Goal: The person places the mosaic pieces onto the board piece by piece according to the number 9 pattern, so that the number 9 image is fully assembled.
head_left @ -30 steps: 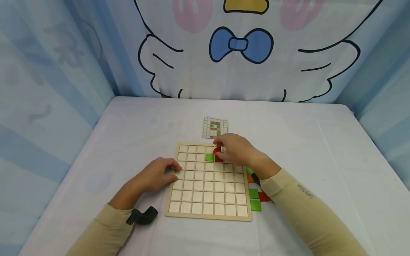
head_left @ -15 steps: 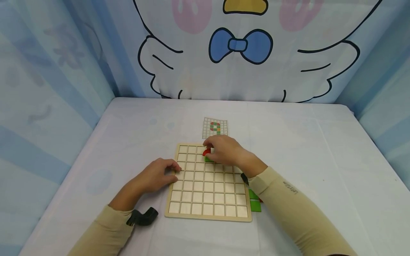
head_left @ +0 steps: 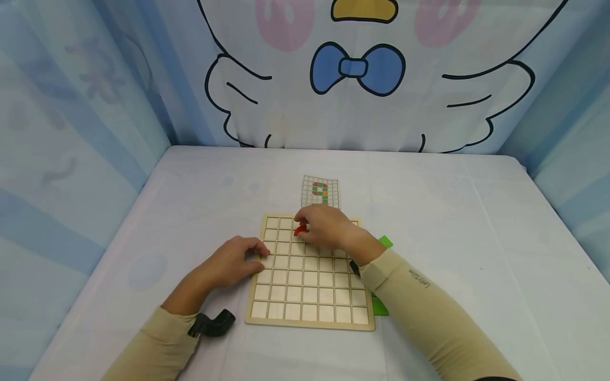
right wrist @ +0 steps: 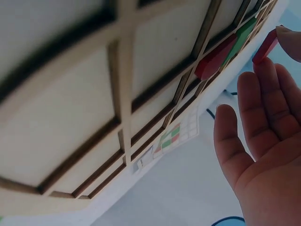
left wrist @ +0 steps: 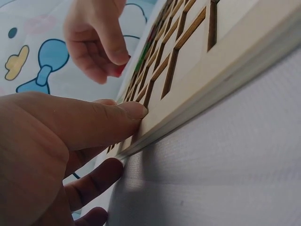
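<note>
A wooden grid board [head_left: 287, 320] lies on the table. My right hand [head_left: 329, 227] pinches a small red tile with a rounded side [head_left: 299, 230] between thumb and fingers, above the upper rows of squares. In the right wrist view this red tile [right wrist: 265, 48] shows between thumb and fingertips, over the grid. A second red tile [right wrist: 215, 61] and a green tile [right wrist: 241, 38] sit in squares of the board; my right hand hides them in the head view. At the board's left edge rests my left hand [head_left: 235, 259], its thumb [left wrist: 129, 112] on the wooden frame.
Behind the board lies a pattern card [head_left: 320, 191] with a printed grid of coloured squares. Green tiles [head_left: 379, 306] lie along the board's right side, partly covered by my right sleeve [head_left: 424, 301]. A cartoon-printed curtain [head_left: 357, 116] hangs behind the table.
My right hand has moved left across the board's top rows with the red tile, past the green tile's square. My left hand stays at the edge.
</note>
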